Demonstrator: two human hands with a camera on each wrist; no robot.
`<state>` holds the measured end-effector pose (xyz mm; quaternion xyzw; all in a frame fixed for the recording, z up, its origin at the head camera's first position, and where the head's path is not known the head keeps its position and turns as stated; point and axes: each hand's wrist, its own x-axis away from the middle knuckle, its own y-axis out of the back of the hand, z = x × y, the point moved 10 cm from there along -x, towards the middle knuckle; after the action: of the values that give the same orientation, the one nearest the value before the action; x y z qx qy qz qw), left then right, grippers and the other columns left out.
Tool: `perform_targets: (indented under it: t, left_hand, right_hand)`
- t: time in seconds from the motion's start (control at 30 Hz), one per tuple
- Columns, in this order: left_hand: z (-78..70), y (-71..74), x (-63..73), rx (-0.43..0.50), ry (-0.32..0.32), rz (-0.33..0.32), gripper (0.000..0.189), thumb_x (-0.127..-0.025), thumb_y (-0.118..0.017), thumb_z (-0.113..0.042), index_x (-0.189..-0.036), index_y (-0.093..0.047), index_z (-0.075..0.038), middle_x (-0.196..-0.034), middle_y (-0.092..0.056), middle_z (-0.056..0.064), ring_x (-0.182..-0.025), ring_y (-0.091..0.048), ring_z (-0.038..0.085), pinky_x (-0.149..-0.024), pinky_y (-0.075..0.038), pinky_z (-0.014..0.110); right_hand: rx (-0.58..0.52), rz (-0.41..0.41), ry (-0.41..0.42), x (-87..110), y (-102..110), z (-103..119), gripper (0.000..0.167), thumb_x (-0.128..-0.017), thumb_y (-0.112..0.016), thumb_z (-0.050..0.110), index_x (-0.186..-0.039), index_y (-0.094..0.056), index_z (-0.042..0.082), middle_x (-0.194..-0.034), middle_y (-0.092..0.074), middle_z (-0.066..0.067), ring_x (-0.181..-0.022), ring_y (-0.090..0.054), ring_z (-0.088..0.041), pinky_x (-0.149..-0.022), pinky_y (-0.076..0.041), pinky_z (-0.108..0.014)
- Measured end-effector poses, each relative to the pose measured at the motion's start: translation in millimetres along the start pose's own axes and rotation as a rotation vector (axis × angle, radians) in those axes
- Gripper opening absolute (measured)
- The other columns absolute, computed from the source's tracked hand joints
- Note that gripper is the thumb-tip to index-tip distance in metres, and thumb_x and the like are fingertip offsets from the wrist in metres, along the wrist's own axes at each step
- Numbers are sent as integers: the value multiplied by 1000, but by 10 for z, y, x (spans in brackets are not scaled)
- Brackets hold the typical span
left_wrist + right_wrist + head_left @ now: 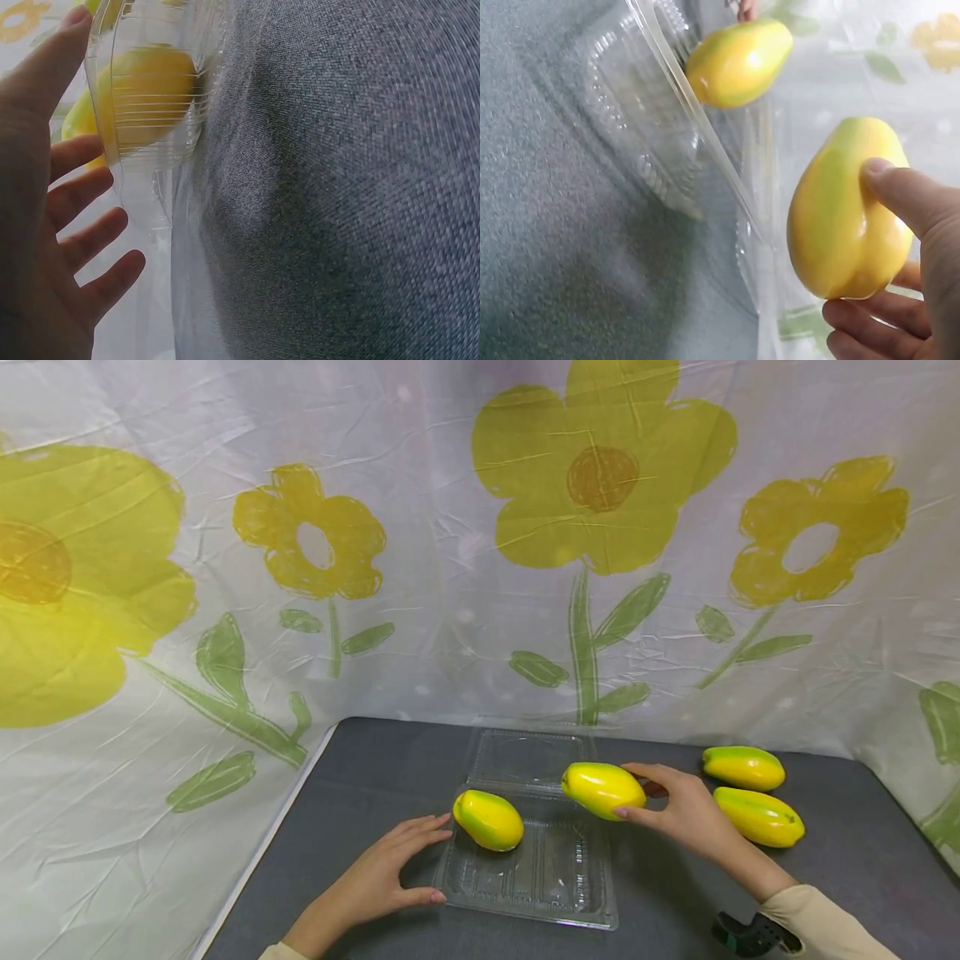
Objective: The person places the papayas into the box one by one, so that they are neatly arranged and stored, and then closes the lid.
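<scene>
My right hand [686, 810] holds a yellow-green papaya [603, 790] between thumb and fingers, above the right side of a clear plastic clamshell container [525, 906]. In the right wrist view the thumb presses on the side of this papaya [847, 217], with fingers curled under its end. Another papaya [488, 820] lies in the left part of the container. My left hand [382, 868] is at the container's left side, fingers spread and relaxed, fingertips right at the rim. The left wrist view shows a papaya [154, 94] through the ribbed clear wall.
Two more papayas [744, 768] [759, 817] lie on the dark grey table [360, 777] at the right, behind my right forearm. The container's lid [528, 756] is folded back flat toward the rear. A white cloth [435, 635] with printed flowers hangs behind the table.
</scene>
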<state>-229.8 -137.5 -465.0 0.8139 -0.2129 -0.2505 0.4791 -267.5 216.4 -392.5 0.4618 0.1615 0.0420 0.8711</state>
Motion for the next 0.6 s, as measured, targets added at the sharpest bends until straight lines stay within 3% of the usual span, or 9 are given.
perform_targets:
  t: [0.3,0.6]
  left_hand:
    - [-2,1,-3,-6,-7,1,80,-79,-61,-72,-144,-51,-26,-158,-41,-7,-143,-44,27,-106,-47,56]
    - [2,-3,2,-1,-10,-3,81,-79,-61,-72,-143,-52,-25,-158,-41,-7,-142,-44,28,-106,-46,56]
  right_hand:
    - [1,-16,16,6,-79,76,66,-79,-80,49,-129,-64,9,-120,-71,-12,-93,-72,-22,-79,-61,-44]
    - [-18,-30,61,28,-176,162,67,-79,-81,45,-133,-62,10,-119,-70,-7,-92,-72,-19,-78,-61,-37]
